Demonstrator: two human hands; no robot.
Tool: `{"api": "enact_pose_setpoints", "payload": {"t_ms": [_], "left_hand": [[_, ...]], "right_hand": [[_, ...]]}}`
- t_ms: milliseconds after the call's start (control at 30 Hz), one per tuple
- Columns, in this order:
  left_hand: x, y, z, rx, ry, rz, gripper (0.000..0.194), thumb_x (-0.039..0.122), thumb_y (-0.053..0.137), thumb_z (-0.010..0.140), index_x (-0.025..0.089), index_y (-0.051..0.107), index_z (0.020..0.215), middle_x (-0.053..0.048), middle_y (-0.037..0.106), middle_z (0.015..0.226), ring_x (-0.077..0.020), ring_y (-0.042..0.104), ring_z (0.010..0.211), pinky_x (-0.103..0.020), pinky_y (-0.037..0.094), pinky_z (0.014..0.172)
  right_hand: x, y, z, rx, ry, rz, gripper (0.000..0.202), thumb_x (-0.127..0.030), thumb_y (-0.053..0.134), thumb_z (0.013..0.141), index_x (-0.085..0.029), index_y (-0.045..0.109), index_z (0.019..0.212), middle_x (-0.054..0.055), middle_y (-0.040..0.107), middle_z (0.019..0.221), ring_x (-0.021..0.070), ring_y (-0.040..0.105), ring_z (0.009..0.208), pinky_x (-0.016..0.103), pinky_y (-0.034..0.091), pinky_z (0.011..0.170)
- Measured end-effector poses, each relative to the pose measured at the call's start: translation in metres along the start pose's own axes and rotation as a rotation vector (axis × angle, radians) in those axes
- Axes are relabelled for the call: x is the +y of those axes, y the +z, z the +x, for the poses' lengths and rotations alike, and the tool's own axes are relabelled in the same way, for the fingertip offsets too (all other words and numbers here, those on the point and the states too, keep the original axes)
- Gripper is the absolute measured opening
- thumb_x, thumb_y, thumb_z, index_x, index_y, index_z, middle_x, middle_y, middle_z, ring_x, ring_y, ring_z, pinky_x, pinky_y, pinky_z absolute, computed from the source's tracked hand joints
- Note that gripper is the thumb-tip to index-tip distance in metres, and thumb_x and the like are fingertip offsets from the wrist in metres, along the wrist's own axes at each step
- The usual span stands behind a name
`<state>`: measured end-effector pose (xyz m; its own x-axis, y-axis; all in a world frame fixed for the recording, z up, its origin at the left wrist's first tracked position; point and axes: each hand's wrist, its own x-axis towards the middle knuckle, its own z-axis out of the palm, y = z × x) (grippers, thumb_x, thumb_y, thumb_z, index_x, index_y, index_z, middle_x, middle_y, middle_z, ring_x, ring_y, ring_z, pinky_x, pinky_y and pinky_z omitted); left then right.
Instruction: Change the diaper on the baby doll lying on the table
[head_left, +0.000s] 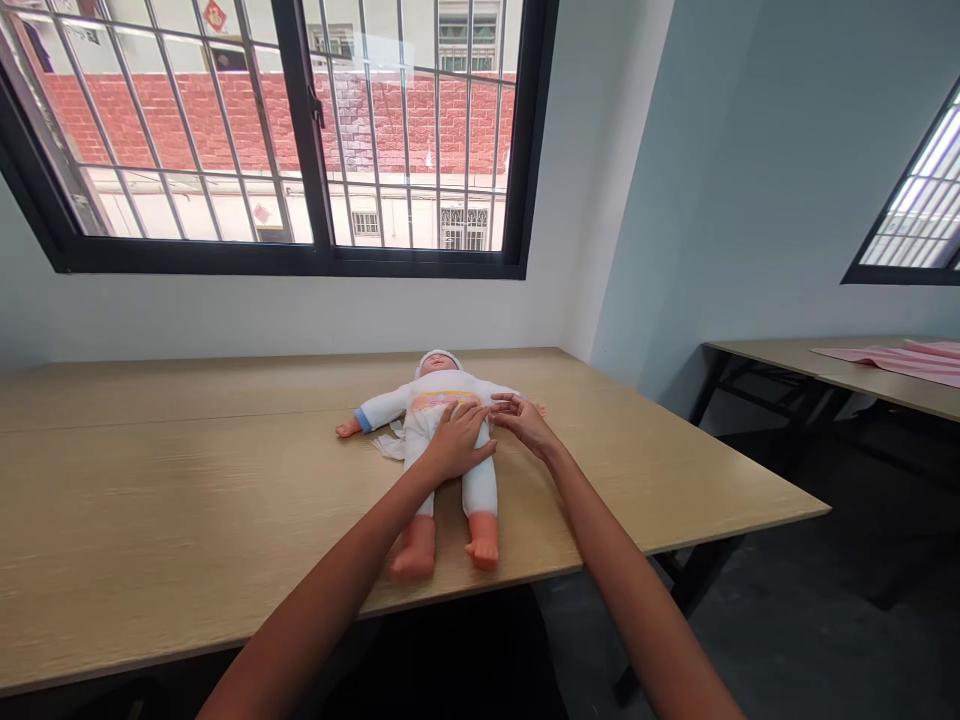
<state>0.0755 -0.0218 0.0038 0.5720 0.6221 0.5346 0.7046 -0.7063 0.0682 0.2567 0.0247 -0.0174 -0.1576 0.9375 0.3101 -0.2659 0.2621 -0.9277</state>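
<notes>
A baby doll (442, 390) in white clothes and a white cap lies on its back on the wooden table (187, 500), head toward the window, bare feet near the front edge. My left hand (455, 440) rests flat on the doll's waist and hips. My right hand (523, 420) touches the doll's right side at the waist, fingers pinching at the white garment; whether it grips the cloth is unclear. A loose bit of white cloth (390, 445) sticks out beside the doll's hip.
A barred window (300, 130) fills the wall behind the table. To the right, across a gap of dark floor (825, 600), a second table (832, 365) holds pink cloth (900, 360).
</notes>
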Motion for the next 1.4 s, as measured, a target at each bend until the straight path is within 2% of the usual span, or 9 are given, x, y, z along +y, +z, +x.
{"api": "enact_pose_setpoints", "payload": {"t_ms": [233, 400, 467, 567, 733, 1033, 1133, 1233, 1400], "left_hand": [[-0.001, 0.000, 0.002, 0.020, -0.010, -0.077, 0.050, 0.035, 0.063, 0.084, 0.014, 0.055, 0.128, -0.018, 0.061, 0.132, -0.0360, 0.049, 0.131, -0.055, 0.026, 0.117], [0.001, -0.003, 0.001, 0.006, -0.015, -0.049, 0.049, 0.040, 0.061, 0.085, 0.021, 0.057, 0.130, -0.013, 0.061, 0.135, -0.0350, 0.049, 0.132, -0.052, 0.027, 0.119], [0.002, -0.005, 0.001, -0.012, -0.032, -0.019, 0.051, 0.041, 0.060, 0.086, 0.022, 0.055, 0.133, -0.012, 0.059, 0.137, -0.0327, 0.047, 0.134, -0.050, 0.027, 0.120], [0.003, -0.006, 0.000, -0.043, -0.053, 0.019, 0.055, 0.041, 0.058, 0.087, 0.017, 0.052, 0.136, -0.014, 0.057, 0.140, -0.0299, 0.045, 0.136, -0.047, 0.026, 0.121], [0.003, -0.004, 0.001, -0.052, -0.064, 0.051, 0.059, 0.041, 0.059, 0.088, 0.012, 0.049, 0.138, -0.016, 0.056, 0.140, -0.0279, 0.045, 0.137, -0.046, 0.027, 0.119], [0.003, -0.004, 0.001, -0.036, -0.065, 0.103, 0.057, 0.043, 0.056, 0.089, 0.014, 0.050, 0.137, -0.015, 0.056, 0.140, -0.0286, 0.046, 0.134, -0.043, 0.032, 0.114], [0.008, -0.006, 0.012, -0.073, -0.067, 0.163, 0.052, 0.047, 0.058, 0.087, 0.016, 0.057, 0.128, -0.015, 0.062, 0.132, -0.0310, 0.051, 0.125, -0.046, 0.037, 0.107], [0.015, -0.009, 0.029, -0.170, -0.049, 0.241, 0.045, 0.054, 0.060, 0.084, 0.016, 0.066, 0.108, -0.013, 0.070, 0.111, -0.0324, 0.055, 0.114, -0.048, 0.039, 0.100], [0.020, -0.004, 0.048, -0.228, -0.067, 0.300, 0.046, 0.063, 0.060, 0.081, 0.018, 0.070, 0.083, -0.011, 0.072, 0.094, -0.0337, 0.054, 0.109, -0.049, 0.036, 0.096]], "right_hand": [[0.004, 0.001, 0.002, -0.022, -0.041, -0.071, 0.049, -0.026, 0.085, 0.056, -0.018, 0.065, 0.100, 0.000, 0.069, 0.084, 0.0135, 0.064, 0.082, 0.029, 0.053, 0.081], [0.006, 0.003, 0.003, 0.034, -0.033, -0.105, 0.042, -0.036, 0.081, 0.063, -0.018, 0.066, 0.098, 0.002, 0.069, 0.082, 0.0135, 0.064, 0.078, 0.027, 0.053, 0.074], [0.007, 0.004, 0.003, 0.072, -0.023, -0.092, 0.038, -0.033, 0.080, 0.063, -0.018, 0.066, 0.094, 0.001, 0.069, 0.079, 0.0134, 0.064, 0.074, 0.027, 0.053, 0.071], [0.007, 0.003, 0.004, 0.194, -0.010, -0.041, 0.029, -0.026, 0.076, 0.061, -0.019, 0.066, 0.087, -0.001, 0.067, 0.071, 0.0123, 0.062, 0.065, 0.026, 0.052, 0.066], [0.005, 0.000, 0.004, 0.378, -0.033, 0.050, 0.021, -0.026, 0.070, 0.061, -0.019, 0.064, 0.080, -0.003, 0.064, 0.066, 0.0107, 0.058, 0.059, 0.023, 0.049, 0.058], [-0.002, 0.004, 0.001, 0.455, -0.061, 0.067, 0.024, -0.036, 0.070, 0.061, -0.021, 0.056, 0.072, -0.004, 0.060, 0.060, 0.0107, 0.055, 0.054, 0.023, 0.047, 0.052], [-0.007, 0.007, -0.001, 0.428, -0.072, 0.078, 0.026, -0.034, 0.071, 0.059, -0.020, 0.058, 0.077, -0.005, 0.061, 0.060, 0.0106, 0.056, 0.052, 0.023, 0.048, 0.052], [-0.011, 0.010, -0.003, 0.391, -0.076, 0.093, 0.028, -0.030, 0.070, 0.058, -0.020, 0.058, 0.081, -0.006, 0.061, 0.059, 0.0097, 0.056, 0.049, 0.022, 0.048, 0.051], [-0.014, 0.012, -0.004, 0.351, -0.109, 0.125, 0.032, -0.027, 0.069, 0.056, -0.021, 0.056, 0.084, -0.008, 0.060, 0.060, 0.0092, 0.056, 0.049, 0.023, 0.051, 0.053]]}}
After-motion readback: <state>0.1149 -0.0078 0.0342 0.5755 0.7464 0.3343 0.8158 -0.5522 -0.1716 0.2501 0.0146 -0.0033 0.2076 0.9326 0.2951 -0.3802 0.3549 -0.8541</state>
